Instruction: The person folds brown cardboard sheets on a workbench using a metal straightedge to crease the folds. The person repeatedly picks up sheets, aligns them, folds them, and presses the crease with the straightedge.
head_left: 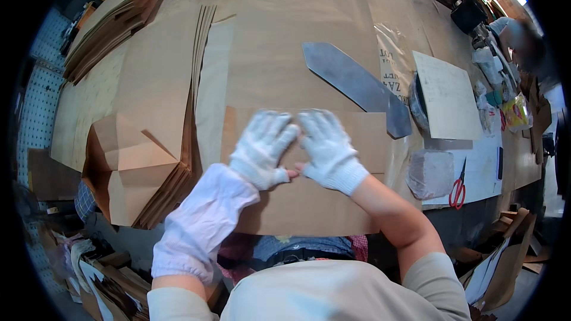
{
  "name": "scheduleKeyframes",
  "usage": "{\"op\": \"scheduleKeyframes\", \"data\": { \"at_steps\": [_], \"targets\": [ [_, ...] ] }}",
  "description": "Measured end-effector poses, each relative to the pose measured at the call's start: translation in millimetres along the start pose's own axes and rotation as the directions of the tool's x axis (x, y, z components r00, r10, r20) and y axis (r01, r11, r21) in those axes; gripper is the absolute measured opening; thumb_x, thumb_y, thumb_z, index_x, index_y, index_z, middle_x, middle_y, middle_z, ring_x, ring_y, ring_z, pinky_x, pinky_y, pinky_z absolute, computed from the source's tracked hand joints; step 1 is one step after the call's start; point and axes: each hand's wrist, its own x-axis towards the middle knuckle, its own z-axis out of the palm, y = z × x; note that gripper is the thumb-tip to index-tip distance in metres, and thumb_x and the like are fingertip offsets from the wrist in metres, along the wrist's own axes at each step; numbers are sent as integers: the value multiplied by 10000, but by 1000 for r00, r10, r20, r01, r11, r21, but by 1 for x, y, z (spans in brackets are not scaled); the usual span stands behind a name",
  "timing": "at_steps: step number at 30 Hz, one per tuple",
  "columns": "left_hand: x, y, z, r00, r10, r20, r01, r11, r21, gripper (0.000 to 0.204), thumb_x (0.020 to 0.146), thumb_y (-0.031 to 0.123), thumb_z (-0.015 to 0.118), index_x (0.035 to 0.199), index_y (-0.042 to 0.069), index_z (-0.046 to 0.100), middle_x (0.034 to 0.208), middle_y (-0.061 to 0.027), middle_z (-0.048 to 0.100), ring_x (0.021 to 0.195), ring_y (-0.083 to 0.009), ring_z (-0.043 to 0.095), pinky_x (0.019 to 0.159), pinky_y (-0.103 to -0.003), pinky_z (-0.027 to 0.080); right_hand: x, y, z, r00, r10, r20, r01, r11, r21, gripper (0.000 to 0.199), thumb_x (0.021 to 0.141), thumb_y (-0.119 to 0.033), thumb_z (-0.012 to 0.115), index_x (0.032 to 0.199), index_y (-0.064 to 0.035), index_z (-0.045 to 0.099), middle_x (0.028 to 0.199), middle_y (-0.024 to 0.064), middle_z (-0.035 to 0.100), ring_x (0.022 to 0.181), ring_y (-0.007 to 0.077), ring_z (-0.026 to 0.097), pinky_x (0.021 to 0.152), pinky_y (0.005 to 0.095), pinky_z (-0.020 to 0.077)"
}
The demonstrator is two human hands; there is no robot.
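A brown kraft paper piece (pixel 315 211), seemingly folded along its far edge, lies on the table in front of me and reaches over the near edge. My left hand (pixel 260 150), in a white knit glove and a pale sleeve cover, presses flat on it with fingers stretched forward. Close beside it, my right hand (pixel 327 150), gloved too, rests the same way, its thumb near the left thumb. The thumb tips show bare. Beyond the right hand lies a flat grey plate (pixel 357 83) with angled ends. Neither hand grips anything.
Folded kraft bags (pixel 143 172) and tall paper stacks (pixel 119 21) stand at left. On the right are a white board (pixel 447 98), a plastic-wrapped block (pixel 429 173), red-handled scissors (pixel 458 190) and a yellow packet (pixel 516 113). Another person (pixel 523 41) is at the far right.
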Motion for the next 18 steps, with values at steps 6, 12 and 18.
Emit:
{"op": "scheduleKeyframes", "data": {
  "at_steps": [6, 12, 18],
  "targets": [
    [-70, -34, -10, 951, -301, -73, 307, 946, 102, 939, 743, 549, 787, 1457, 19, 484, 1527, -252, 447, 1410, -502, 388, 1170, -597, 324, -92, 59, -22, 951, 280, -128, -280, 960, 18, 897, 758, -372, 810, 1499, 0, 469, 1626, 272, 298, 1516, 468, 250, 1249, 567, 188],
    [25, -2, -46, 965, -259, 27, 250, 950, 190, 787, 773, 469, 803, 1378, 32, 553, 1360, -216, 582, 1257, -456, 527, 1063, -509, 445, -102, 58, -20, 924, 309, -224, -289, 950, 117, 760, 719, -226, 827, 1397, 0, 570, 1565, 220, 434, 1489, 478, 314, 1238, 566, 232],
    [42, 27, -97, 899, -419, 126, 418, 908, 37, 603, 812, 363, 783, 1292, 27, 641, 1264, -206, 673, 1249, -398, 589, 1043, -448, 495, -111, 9, -52, 928, 255, -272, -242, 967, 81, 631, 667, -154, 804, 1260, -5, 651, 1502, 220, 504, 1431, 478, 409, 1208, 591, 287]
  ]
}}
